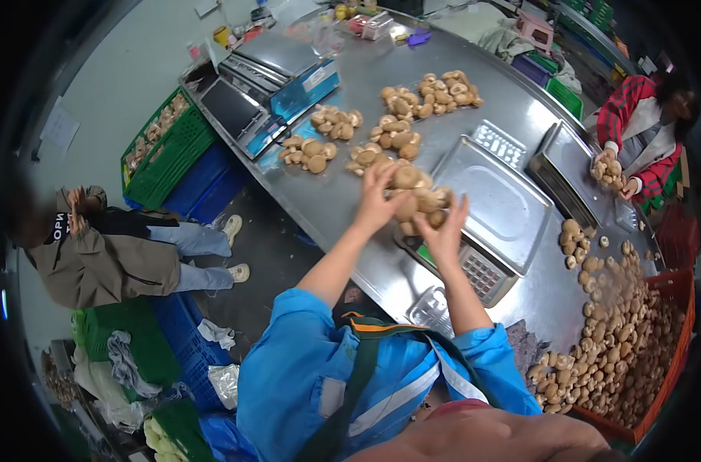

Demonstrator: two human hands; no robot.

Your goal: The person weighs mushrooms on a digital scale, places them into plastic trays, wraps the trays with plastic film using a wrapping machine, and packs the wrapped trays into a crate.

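Between my two hands is a heaped portion of brown mushrooms (419, 199), held above the steel table. My left hand (376, 202) grips its left side with bent fingers, and my right hand (446, 237) grips the right side. Any tray under these mushrooms is hidden. Just beyond, several similar mushroom portions (396, 137) stand grouped on the table. To the right of my hands is a weighing scale (493, 204) with a bare metal pan and a keypad (481, 276). One clear plastic tray (498, 145) lies at the pan's far edge; more clear trays (433, 309) are near my body.
Loose mushrooms (604, 346) spill from a red crate (677, 308) at right. Across the table, a co-worker in a plaid sleeve (626, 104) holds mushrooms beside another scale (570, 173). A blue scale (269, 85) stands at the far left edge. Another person (112, 246) stands left, near green crates (165, 146).
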